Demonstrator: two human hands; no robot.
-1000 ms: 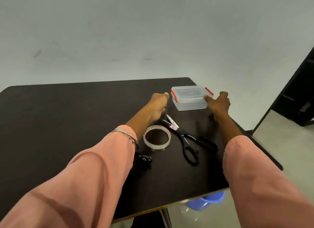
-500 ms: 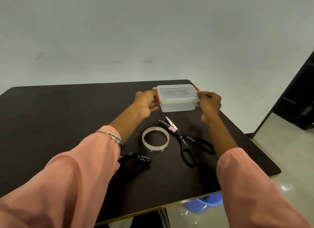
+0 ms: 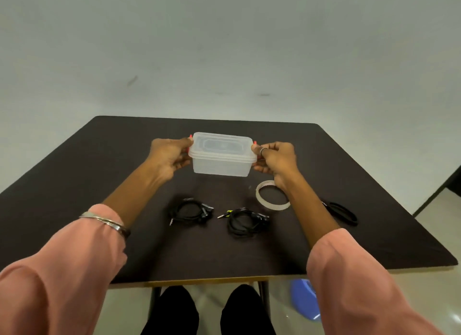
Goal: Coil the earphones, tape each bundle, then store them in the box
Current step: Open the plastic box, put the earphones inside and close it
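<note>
A clear plastic box (image 3: 221, 157) with its lid on and red side clips is held above the middle of the dark table (image 3: 74, 172). My left hand (image 3: 169, 156) grips its left end and my right hand (image 3: 274, 160) grips its right end. Two coiled black earphone bundles lie nearer to me: one earphone bundle (image 3: 190, 211) on the left, the other earphone bundle (image 3: 245, 221) on the right. A roll of clear tape (image 3: 272, 195) lies flat under my right wrist.
Black-handled scissors (image 3: 340, 213) lie right of my right forearm, partly hidden by it. A blue object (image 3: 303, 299) sits on the floor below the table's near edge. My legs show under the table.
Both hands took hold of the box at the table's far right and carried it left to the middle. The view swung, bringing both earphone bundles into sight.
</note>
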